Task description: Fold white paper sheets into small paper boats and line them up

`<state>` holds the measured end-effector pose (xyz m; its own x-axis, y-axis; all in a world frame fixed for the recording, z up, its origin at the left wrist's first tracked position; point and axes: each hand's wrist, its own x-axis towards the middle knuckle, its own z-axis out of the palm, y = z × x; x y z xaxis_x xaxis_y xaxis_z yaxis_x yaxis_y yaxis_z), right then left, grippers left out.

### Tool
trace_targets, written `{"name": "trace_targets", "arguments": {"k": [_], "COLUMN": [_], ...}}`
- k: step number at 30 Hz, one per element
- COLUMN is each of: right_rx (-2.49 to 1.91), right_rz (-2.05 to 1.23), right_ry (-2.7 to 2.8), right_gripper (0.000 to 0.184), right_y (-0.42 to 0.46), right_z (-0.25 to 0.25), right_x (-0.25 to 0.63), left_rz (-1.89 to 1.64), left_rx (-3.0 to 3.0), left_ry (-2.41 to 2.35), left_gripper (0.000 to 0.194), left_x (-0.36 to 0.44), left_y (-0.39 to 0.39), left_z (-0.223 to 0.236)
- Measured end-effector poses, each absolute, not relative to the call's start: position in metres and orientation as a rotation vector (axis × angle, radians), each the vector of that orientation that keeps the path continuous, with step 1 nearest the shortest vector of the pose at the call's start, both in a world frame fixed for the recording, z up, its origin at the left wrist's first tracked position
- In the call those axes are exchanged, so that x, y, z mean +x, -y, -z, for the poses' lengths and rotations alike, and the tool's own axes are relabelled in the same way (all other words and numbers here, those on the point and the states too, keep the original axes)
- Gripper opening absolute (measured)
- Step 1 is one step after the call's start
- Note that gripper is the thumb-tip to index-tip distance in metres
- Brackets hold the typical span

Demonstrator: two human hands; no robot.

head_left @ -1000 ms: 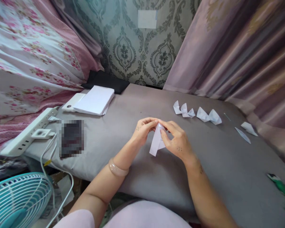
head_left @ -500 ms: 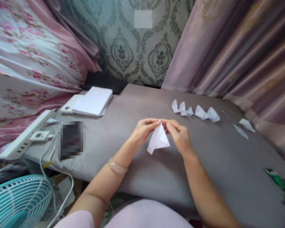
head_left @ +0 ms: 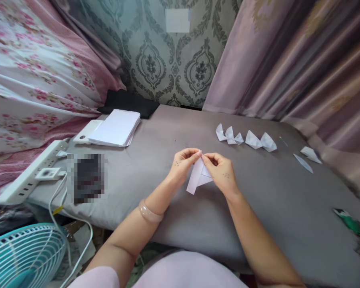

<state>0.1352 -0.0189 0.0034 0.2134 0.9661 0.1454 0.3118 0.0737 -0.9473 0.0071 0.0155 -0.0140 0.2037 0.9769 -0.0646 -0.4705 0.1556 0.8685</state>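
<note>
A partly folded sheet of white paper [head_left: 195, 177] hangs from my fingertips over the grey-covered surface. It has a pointed top, a long strip down its left side and a triangular flap to the right. My left hand [head_left: 183, 162] pinches the paper at the tip between thumb and fingers. Right beside it, my right hand [head_left: 222, 170] grips the same tip from the other side and covers part of the right flap. Several folded white paper shapes [head_left: 253, 140] stand farther back on the right.
At the back left a stack of white paper [head_left: 115, 127] overlaps a white box-like item [head_left: 84, 134]. A power strip [head_left: 30, 172] with cables and a blurred dark object [head_left: 89, 176] lie left. A fan [head_left: 27, 256] stands lower left. Far right are folded paper [head_left: 311, 155] and a green item [head_left: 351, 222].
My right hand has turned inward and come closer to my left at the paper's tip, now covering more of the right flap. The paper stays in about the same place.
</note>
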Motion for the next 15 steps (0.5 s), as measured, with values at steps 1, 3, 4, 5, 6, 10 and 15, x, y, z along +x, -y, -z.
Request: {"name": "trace_targets", "arguments": {"k": [1, 3, 4, 5, 6, 10, 15], "right_rx": [-1.46, -1.487, -1.493, -1.494, -1.489, -1.407, -1.366], "right_rz": [-0.75, -0.68, -0.661, -0.66, -0.683, -0.95, -1.026], "right_ry": [1.32, 1.357, 1.366, 1.365, 1.351, 1.222, 1.229], "right_gripper": [0.026, 0.025, 0.024, 0.024, 0.025, 0.031, 0.034], "right_y": [0.019, 0.0191, 0.019, 0.0186, 0.0182, 0.0162, 0.0161], "right_z": [-0.0035, -0.0033, -0.0027, -0.0018, -0.0007, 0.0037, 0.0046], "right_x": [0.135, 0.1344, 0.1341, 0.134, 0.134, 0.136, 0.1376], "left_rz": [-1.179, -1.151, -1.147, -1.154, -1.169, -1.263, -1.353], "left_rx": [0.843, 0.848, 0.85, 0.855, 0.86, 0.889, 0.971], "left_ry": [-0.766, -0.768, -0.772, -0.778, -0.786, -0.825, -0.852], "left_gripper": [0.025, 0.026, 0.026, 0.026, 0.027, 0.026, 0.024], "left_x": [0.0071, 0.0068, 0.0066, 0.0065, 0.0065, 0.0077, 0.0113], "left_y": [-0.0154, -0.016, -0.0166, -0.0172, -0.0179, -0.0179, -0.0129], "left_z": [0.0136, 0.0134, 0.0137, 0.0141, 0.0146, 0.015, 0.013]}}
